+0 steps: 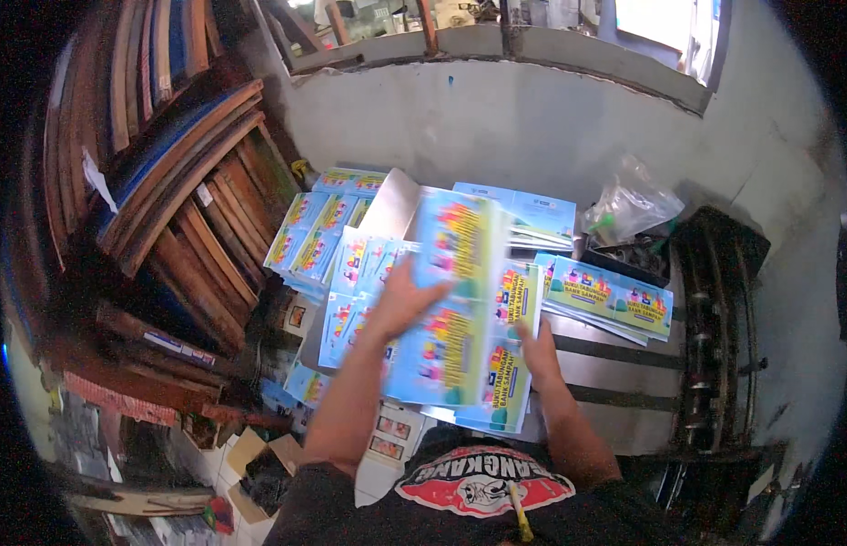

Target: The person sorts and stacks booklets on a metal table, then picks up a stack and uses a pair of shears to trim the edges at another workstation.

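left hand (pixel 407 305) first, grasping the left edge of the sheet (pixel 455 273), thumb flat across its face, fingers mostly out of sight; and over on the right, the right hand (pixel 539 353) is half open at the edge of the lower sheets (pixel 507 387), thumb upright, and whether it's pinching them or just steadying them i can't tell. now from the left: frames (pixel 214 209) on the rack side, then the left pile (pixel 316 232), and in the middle our sheet, in front of the person's chest, overlapping the lower sheets. it's smeared by blur, so one leaf or several, no telling. long axis runs from the chest towards the wall (pixel 496 118), far end tipped slightly right, two matching printed panels one beyond the other; which way the lettering reads is lost in the blur. looks light, bendy like thin card, probably a bit slippery and easy to crease; i'd take it by both long edges near the middle, thumbs on top. further right, the back pile (pixel 532 211), the clear bag (pixel 634 205), and the right pile (pixel 605 296), that one lying crosswise.
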Action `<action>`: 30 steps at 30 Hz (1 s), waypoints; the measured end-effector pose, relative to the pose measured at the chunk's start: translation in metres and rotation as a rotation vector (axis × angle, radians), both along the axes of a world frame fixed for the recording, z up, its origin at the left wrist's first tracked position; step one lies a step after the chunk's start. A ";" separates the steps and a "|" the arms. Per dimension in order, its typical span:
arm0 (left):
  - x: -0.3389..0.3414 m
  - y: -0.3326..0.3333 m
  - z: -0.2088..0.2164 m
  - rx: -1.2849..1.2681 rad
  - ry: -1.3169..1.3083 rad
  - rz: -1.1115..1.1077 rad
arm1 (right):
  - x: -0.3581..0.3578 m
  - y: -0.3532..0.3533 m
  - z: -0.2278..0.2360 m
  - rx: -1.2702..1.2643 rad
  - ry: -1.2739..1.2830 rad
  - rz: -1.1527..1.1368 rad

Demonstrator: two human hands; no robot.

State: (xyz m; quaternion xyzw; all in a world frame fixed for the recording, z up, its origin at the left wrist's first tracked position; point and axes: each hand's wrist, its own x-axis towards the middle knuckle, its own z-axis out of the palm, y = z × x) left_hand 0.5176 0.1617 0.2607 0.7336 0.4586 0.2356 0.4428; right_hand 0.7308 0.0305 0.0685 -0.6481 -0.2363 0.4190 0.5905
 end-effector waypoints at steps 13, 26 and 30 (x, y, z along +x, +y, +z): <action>-0.130 0.107 -0.116 0.245 0.779 0.551 | -0.007 -0.006 0.020 0.089 0.156 0.104; -0.096 0.053 -0.013 0.314 0.575 0.491 | -0.007 -0.005 0.019 0.142 0.106 0.100; -0.035 0.024 -0.005 0.305 0.057 0.154 | 0.003 -0.005 -0.002 0.095 0.041 0.054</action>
